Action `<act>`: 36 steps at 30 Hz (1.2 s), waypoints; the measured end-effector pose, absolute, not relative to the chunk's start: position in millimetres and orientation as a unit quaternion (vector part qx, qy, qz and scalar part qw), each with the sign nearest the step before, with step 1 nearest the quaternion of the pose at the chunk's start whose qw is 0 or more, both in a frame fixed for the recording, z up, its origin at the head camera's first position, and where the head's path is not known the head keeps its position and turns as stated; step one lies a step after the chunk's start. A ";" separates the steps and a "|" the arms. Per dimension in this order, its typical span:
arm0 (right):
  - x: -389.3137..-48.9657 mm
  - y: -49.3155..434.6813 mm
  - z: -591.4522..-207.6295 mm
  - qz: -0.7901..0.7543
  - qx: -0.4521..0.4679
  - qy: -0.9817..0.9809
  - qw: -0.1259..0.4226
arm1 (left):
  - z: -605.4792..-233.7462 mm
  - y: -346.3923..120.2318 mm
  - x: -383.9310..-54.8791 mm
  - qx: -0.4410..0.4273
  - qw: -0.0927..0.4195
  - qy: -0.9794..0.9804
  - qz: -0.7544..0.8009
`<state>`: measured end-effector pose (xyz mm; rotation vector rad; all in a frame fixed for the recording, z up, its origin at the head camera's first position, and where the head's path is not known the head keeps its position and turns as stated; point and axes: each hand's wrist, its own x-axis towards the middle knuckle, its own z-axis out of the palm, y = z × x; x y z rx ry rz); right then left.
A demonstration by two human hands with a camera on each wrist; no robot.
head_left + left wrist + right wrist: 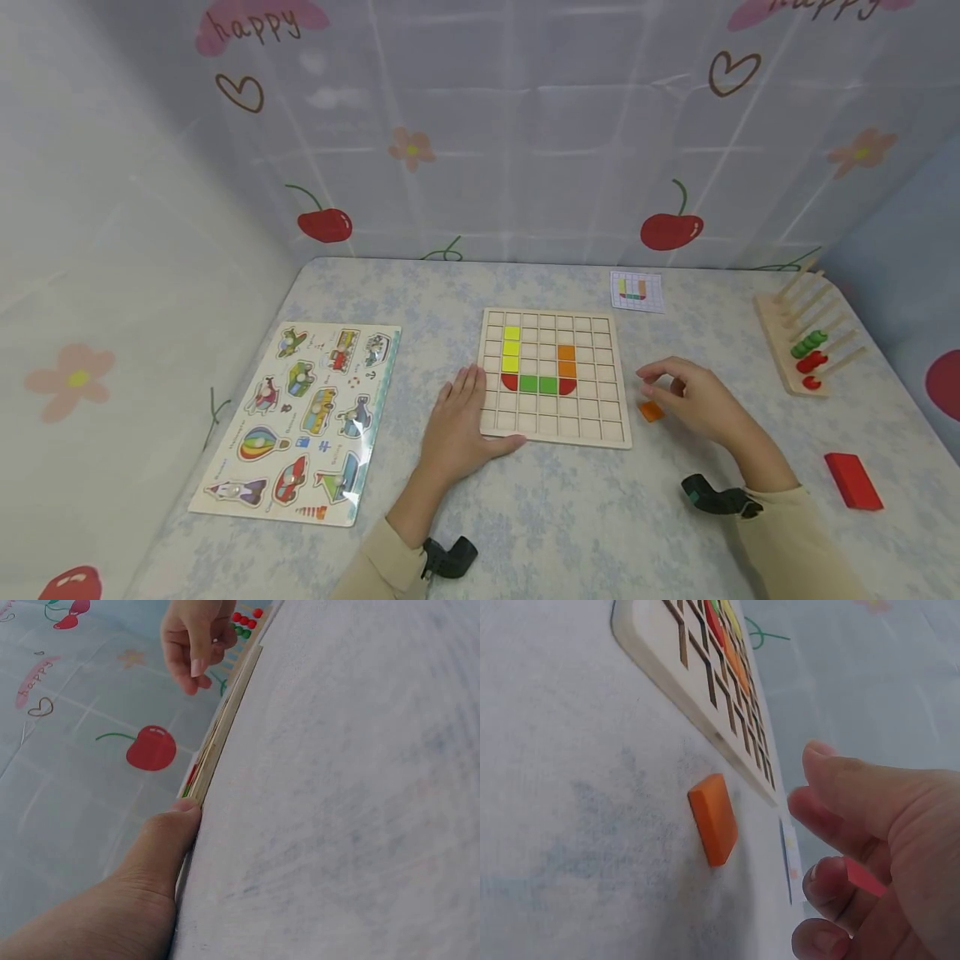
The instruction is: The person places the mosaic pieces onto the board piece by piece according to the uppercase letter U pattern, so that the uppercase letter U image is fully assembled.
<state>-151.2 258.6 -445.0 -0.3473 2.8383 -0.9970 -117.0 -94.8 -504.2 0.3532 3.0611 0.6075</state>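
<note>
A wooden grid board (557, 427) lies in the middle of the table. Yellow tiles (511, 350), green tiles (538, 384), orange tiles (566, 363) and two rounded red tiles (567, 386) form a U shape in its cells. My left hand (459, 425) lies with spread fingers at the board's lower left corner, its thumb (161, 844) against the near edge. A loose orange tile (715, 819) sits on the table right of the board. Above it hovers my right hand (693, 400), fingers loosely bent, apart from the tile and holding nothing.
Behind the board's right corner lies a small pattern card (637, 292). A picture puzzle board (296, 425) is on the left. At the right stand a wooden peg rack (776, 350) with green and red beads and, nearer, a red block (853, 481). Printed curtains (487, 167) close the back.
</note>
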 end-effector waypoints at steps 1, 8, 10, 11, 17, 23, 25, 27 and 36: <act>-149.6 260.1 -445.5 -0.329 -0.115 0.936 0.056 | -503.9 -94.9 -116.7 0.113 0.000 0.974 0.194; -143.2 265.7 -450.3 -0.324 -0.120 0.937 0.053 | -503.0 -95.0 -116.7 0.112 0.002 0.974 0.196; -142.5 266.4 -452.0 -0.325 -0.121 0.937 0.051 | -503.0 -95.0 -116.8 0.111 0.003 0.974 0.197; -142.2 266.7 -452.8 -0.326 -0.121 0.936 0.050 | -503.1 -95.0 -116.9 0.111 0.003 0.974 0.198; -140.5 269.6 -456.6 -0.331 -0.128 0.934 0.050 | -502.4 -94.8 -116.5 0.110 0.004 0.974 0.199; -137.8 272.8 -458.8 -0.339 -0.134 0.929 0.062 | -500.8 -94.2 -116.1 0.112 0.004 0.974 0.199; -137.5 273.6 -460.2 -0.340 -0.139 0.928 0.062 | -500.5 -94.1 -116.0 0.111 0.005 0.974 0.198; -137.5 274.6 -461.9 -0.341 -0.146 0.927 0.063 | -500.5 -94.1 -116.0 0.111 0.005 0.974 0.198; -137.8 275.6 -466.3 -0.342 -0.149 0.924 0.084 | -502.1 -94.3 -116.6 0.111 0.004 0.974 0.195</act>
